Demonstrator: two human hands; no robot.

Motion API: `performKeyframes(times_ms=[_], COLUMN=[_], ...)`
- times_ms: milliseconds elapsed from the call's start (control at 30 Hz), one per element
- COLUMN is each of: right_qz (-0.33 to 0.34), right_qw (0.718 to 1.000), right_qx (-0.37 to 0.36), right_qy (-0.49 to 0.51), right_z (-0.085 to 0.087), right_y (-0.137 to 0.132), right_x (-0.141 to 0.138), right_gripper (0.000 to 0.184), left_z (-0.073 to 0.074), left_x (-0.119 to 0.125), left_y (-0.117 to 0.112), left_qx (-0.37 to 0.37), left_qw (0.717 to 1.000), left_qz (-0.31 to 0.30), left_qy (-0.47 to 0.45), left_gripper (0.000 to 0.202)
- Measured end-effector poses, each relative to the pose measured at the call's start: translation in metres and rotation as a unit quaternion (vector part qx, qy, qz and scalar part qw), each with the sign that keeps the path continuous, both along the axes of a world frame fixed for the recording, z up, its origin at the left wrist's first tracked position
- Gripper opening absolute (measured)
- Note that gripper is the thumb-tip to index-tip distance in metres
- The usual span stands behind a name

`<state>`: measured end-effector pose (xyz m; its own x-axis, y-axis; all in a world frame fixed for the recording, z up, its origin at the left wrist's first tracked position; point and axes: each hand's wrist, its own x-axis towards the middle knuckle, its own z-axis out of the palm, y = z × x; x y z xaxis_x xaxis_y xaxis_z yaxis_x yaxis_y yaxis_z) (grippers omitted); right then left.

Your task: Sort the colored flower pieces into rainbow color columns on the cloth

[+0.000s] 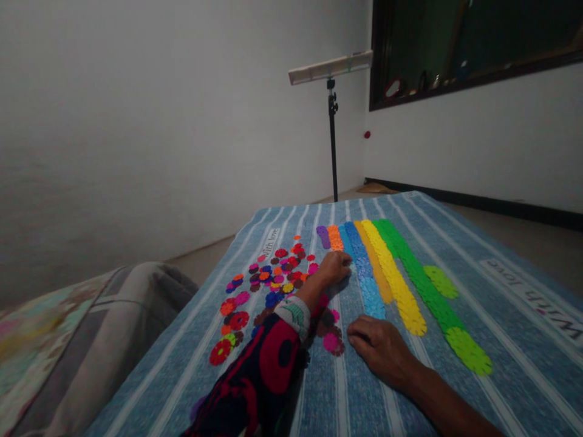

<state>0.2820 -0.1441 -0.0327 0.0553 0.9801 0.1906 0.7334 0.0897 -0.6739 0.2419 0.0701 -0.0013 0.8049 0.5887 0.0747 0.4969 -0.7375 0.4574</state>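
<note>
Left hand [334, 267]: your grip is curled on the upper blue strip [367, 276], can't tell if it pinches | Right hand [380, 349]: your grip lies loose, palm down on the towel [501, 340], just beside a pink disc [331, 343] | Loose discs [273, 276]: left of the blue strip

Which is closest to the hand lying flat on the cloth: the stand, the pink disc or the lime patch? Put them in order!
From the right hand:
1. The pink disc, just left of its fingertips.
2. The lime patch, to its right, at the green strip's near end.
3. The stand, far off by the wall.
</note>
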Motion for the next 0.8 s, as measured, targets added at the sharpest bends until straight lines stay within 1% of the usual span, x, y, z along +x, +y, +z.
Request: performKeyframes(times_ms=[67, 133, 200, 267, 400, 500, 633, 800], right_qz=[-0.001, -0.003, -0.005, -0.006, -0.004, -0.003, -0.001, -0.002], right_qw=[1.000, 1.000, 1.000, 1.000, 1.000, 1.000, 1.000, 1.000], right_qx=[-0.003, -0.006, -0.006, -0.005, -0.004, -0.003, -0.001, -0.002], right_qy=[0.001, 0.000, -0.003, -0.003, -0.003, -0.003, -0.004, -0.002], right_z=[0.001, 0.001, 0.001, 0.000, 0.001, 0.002, 0.003, 0.002], right_y=[0.000, 0.000, 0.000, 0.000, 0.001, 0.000, -0.001, -0.001], right_x=[0.000, -0.001, -0.001, -0.001, -0.001, -0.001, 0.000, 0.000], right_gripper=[0.022, 0.023, 0.023, 0.022, 0.022, 0.023, 0.023, 0.023], left_z=[0.001, 0.001, 0.002, 0.003, 0.003, 0.000, -0.004, -0.007], left_x=[-0.004, -0.009, -0.013, -0.015, -0.010, -0.005, -0.001, -0.004], left_y=[0.001, 0.002, 0.002, 0.000, -0.008, -0.014, -0.020, -0.027], left_qx=[0.028, 0.046, 0.055, 0.058, 0.065, 0.063, 0.057, 0.062], left_qw=[1.000, 0.999, 0.997, 0.995, 0.994, 0.993, 0.992, 0.992], left_qz=[0.003, 0.024, 0.048, 0.055, 0.047, 0.053, 0.079, 0.086], left_qy=[-0.004, -0.001, 0.025, 0.051, 0.075, 0.083, 0.077, 0.062], left_gripper=[0.027, 0.029, 0.027, 0.023, 0.021, 0.022, 0.023, 0.025])
